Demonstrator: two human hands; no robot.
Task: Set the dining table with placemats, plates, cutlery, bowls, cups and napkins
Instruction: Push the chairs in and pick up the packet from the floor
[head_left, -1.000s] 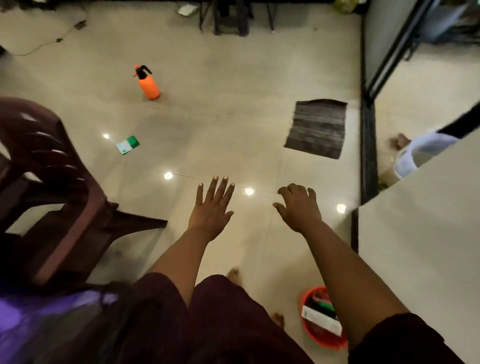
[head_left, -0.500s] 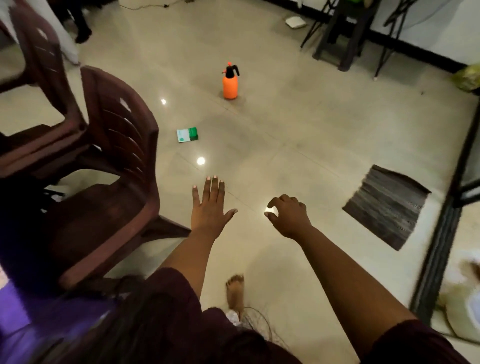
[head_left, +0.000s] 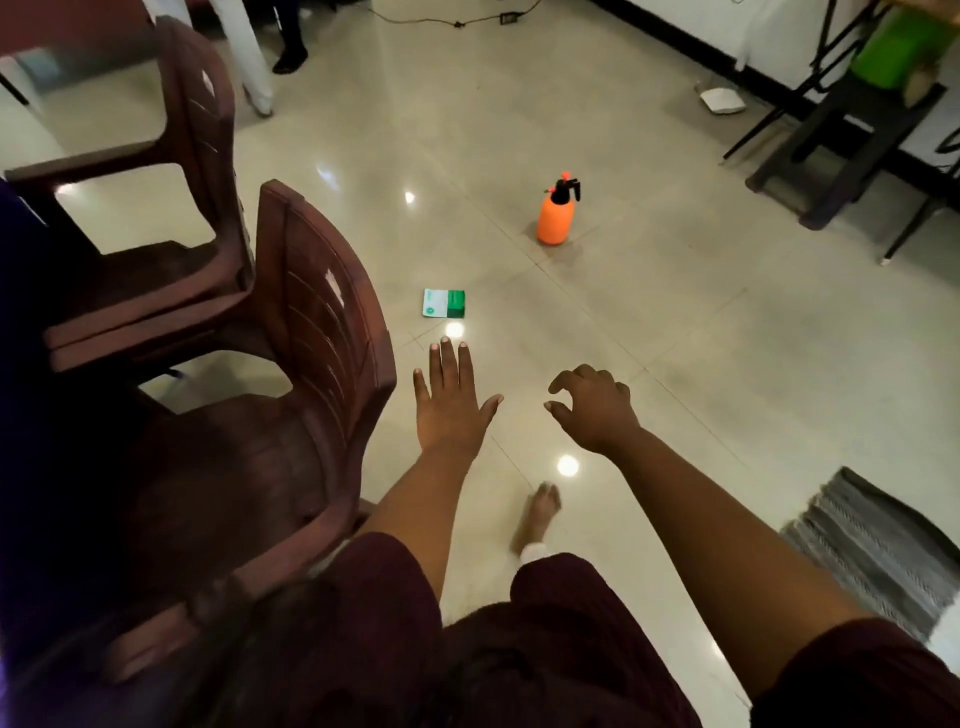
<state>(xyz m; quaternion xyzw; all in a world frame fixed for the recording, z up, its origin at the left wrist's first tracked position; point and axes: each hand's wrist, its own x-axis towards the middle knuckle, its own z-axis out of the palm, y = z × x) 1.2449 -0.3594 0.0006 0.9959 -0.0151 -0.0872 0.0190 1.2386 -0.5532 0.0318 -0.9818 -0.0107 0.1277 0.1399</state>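
No plate, cup, cutlery, bowl, napkin or placemat shows in the head view. My left hand (head_left: 451, 402) is stretched out flat over the tiled floor, fingers straight, holding nothing. My right hand (head_left: 592, 408) hovers beside it to the right with loosely curled fingers and is empty too. One of my bare feet (head_left: 537, 514) is on the floor below the hands.
Two dark brown plastic chairs (head_left: 317, 332) stand close on the left. An orange spray bottle (head_left: 557, 215) and a green-and-white packet (head_left: 444, 303) lie on the floor ahead. A grey striped mat (head_left: 878, 545) is at right, a dark stool (head_left: 852, 135) and stands at far right, a person's legs (head_left: 257, 57) at top left.
The view has swung left: the white wall, red basket and doorway have left the frame, and the chairs now fill the left side. Both hands stay held out and empty.
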